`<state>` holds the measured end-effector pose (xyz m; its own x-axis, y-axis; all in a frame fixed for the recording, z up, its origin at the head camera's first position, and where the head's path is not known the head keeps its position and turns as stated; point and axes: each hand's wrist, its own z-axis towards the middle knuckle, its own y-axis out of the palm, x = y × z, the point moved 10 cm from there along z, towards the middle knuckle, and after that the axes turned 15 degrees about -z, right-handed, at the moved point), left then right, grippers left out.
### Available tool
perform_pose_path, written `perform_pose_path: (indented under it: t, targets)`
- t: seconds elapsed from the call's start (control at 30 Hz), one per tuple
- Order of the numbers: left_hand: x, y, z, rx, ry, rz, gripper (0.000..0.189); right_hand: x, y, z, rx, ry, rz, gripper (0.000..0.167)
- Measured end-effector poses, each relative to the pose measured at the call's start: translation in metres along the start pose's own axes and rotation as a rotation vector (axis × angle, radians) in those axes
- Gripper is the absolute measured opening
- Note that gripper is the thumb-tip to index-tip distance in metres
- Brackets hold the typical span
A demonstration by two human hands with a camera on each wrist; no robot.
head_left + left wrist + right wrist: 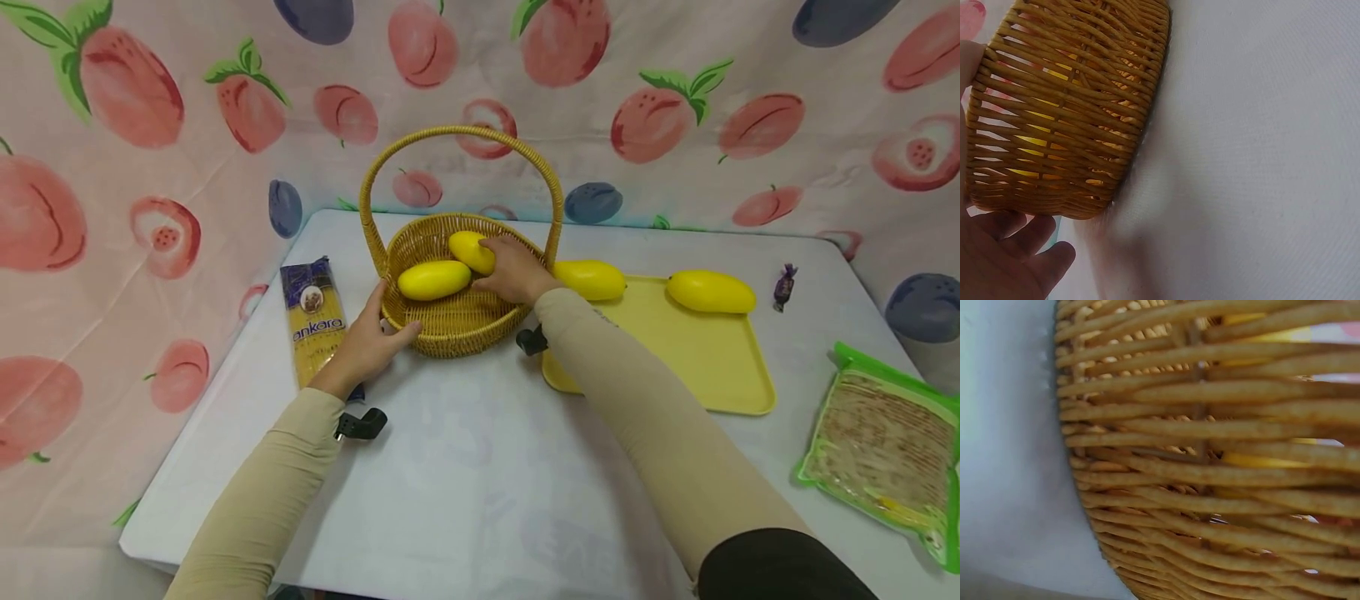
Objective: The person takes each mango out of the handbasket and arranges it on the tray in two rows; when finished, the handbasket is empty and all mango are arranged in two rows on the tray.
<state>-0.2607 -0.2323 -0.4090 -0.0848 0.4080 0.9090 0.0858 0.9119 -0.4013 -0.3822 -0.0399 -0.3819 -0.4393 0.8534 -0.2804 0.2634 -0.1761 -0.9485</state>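
A wicker basket (465, 333) with a tall arched handle stands on the table, two yellow mangoes inside it. My left hand (369, 343) holds the basket's left side; the left wrist view shows the fingers (1050, 262) against the woven wall. Inside the basket, my right hand (513, 271) grips the rear mango (467, 247), partly covering it. The other mango (435, 281) lies just left of that hand. In the right wrist view the basket wall (1210, 431) fills most of the picture and hides the hand.
Right of the basket is a yellow tray (697, 358), with one mango (592, 280) at its left corner and another mango (711, 292) at its back edge. A spaghetti pack (311, 312) lies left. Rightward are a wrapped candy (784, 287) and a bagged flatbread (881, 442).
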Motion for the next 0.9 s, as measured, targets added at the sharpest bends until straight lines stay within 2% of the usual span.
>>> perform_pose_path:
  t: [0.2, 0.6, 0.9]
  targets:
    - [-0.0008, 0.0008, 0.0003, 0.0, -0.004, 0.004, 0.097, 0.0001, 0.001, -0.001, 0.005, 0.006, -0.005, 0.077]
    - [-0.0027, 0.0008, 0.0019, 0.003, 0.004, 0.0, 0.097, -0.0016, 0.0015, 0.0017, 0.026, -0.015, -0.081, 0.078]
    - [-0.0033, 0.0007, 0.0021, 0.002, -0.001, -0.003, 0.098, -0.0058, 0.0005, 0.0006, 0.028, -0.046, -0.078, 0.067]
